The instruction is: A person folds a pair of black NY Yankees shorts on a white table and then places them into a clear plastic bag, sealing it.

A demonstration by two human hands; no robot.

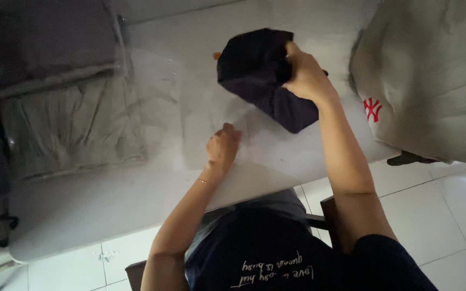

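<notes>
My right hand (306, 75) grips a folded dark navy garment (260, 75) and holds it just above the white table (109, 199), toward the far side. My left hand (223, 144) rests with curled fingers on a clear plastic bag (211, 102) that lies flat on the table. A thin bracelet circles my left wrist. The dark garment hangs over the far right part of the bag.
Bagged folded garments lie at the left: a light grey-green one (71, 126) and a darker one (44, 43) behind it. A pile of beige cloth with a red emblem (427, 75) sits at the right. A dark chair (327, 213) and white floor tiles (438, 205) are below.
</notes>
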